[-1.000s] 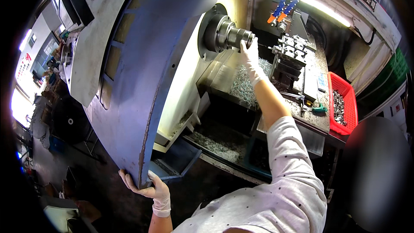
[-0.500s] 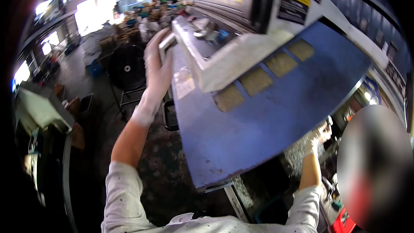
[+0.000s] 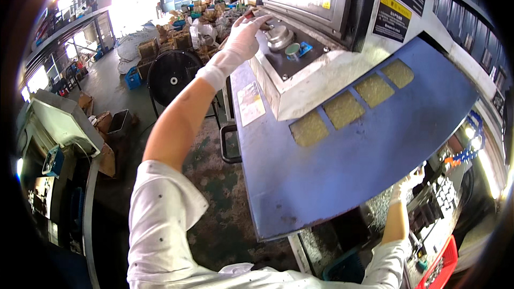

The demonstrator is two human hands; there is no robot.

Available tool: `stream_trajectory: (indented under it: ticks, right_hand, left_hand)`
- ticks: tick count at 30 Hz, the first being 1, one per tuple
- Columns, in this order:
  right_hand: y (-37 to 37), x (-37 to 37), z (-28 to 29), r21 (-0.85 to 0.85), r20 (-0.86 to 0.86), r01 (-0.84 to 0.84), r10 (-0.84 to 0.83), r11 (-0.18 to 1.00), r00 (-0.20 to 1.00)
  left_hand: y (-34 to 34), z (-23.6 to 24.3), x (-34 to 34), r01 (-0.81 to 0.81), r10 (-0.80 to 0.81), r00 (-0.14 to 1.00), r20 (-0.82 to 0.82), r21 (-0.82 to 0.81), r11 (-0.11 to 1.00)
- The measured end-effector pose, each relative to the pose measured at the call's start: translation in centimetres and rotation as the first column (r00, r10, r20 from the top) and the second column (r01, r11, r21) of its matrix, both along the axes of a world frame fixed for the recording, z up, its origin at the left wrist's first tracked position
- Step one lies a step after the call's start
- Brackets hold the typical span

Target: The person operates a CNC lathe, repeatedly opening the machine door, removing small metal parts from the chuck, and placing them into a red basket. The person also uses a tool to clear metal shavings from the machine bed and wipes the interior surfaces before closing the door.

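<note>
My left hand (image 3: 243, 40), in a pale glove, lies at the left edge of a machine's control box (image 3: 267, 83). Its fingers are stretched out over the dark top face; the thumb side is partly hidden. Close to the fingertips on that face are a round silver metal piece (image 3: 279, 37), a small round piece with a green top (image 3: 292, 50) and a blue piece (image 3: 305, 47). My right hand (image 3: 408, 183), also gloved, is low on the right, beyond the edge of the blue machine door (image 3: 321, 176). Its fingers are small and unclear among metal parts, so any grip is hidden.
The blue door has several cloudy window panes (image 3: 344, 110) and a black handle (image 3: 229, 144). A black round fan-like drum (image 3: 174, 80) stands left. A red bin (image 3: 441, 265) and blue jointed hoses (image 3: 474, 136) are at right. Crates and bags (image 3: 198, 32) pile up behind.
My left hand has moved up and right, from beside the control box onto its top. The view has shifted, and the blurred shape at right has left it. My right hand stays by the door edge.
</note>
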State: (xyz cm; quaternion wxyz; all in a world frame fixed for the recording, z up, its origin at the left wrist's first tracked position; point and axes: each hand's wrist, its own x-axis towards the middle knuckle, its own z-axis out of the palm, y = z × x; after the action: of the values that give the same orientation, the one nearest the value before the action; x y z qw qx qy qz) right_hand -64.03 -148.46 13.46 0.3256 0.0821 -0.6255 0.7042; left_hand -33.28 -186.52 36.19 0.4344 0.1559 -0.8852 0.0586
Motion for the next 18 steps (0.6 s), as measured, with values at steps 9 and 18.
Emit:
stream_trajectory:
  ticks: [9,18]
  right_hand:
    - [2.1,0.5,2.2,0.257,0.061,0.051,-0.069,0.965,0.996]
    - [5.5,20.0,-0.6,0.505,0.115,-0.537,0.563,0.676,0.818]
  left_hand:
    - [9.6,-1.0,1.2,0.374,-0.36,0.908,-0.212,0.028,0.927]
    - [10.4,-11.2,11.4,0.214,-0.14,0.943,-0.302,0.228,0.95]
